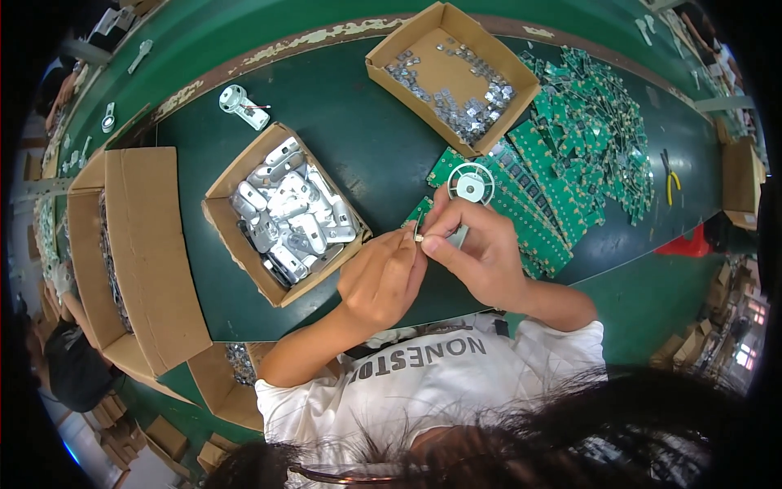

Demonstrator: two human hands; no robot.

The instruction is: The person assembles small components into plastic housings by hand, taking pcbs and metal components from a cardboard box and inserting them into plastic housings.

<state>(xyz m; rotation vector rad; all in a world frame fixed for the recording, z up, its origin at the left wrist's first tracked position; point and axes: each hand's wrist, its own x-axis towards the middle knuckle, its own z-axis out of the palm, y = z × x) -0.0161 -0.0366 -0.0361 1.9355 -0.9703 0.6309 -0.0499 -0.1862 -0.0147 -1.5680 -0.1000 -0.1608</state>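
Note:
My two hands meet over the near part of the table, fingertips almost touching. My right hand is closed around a white plastic part with a spoked round head; the head sticks up past the fingers, and most of its stem is hidden. Between the fingertips sits a tiny pale piece, too small to name. My left hand is pinched beside it, and what its fingers grip is mostly covered. Left of my hands stands a cardboard box of glossy silver-grey casings.
Green circuit boards lie in sheets and a loose heap at the right. Behind them stands a carton of small metallic pieces. Yellow-handled pliers rest far right. Another white round-headed part lies back left, near large cartons.

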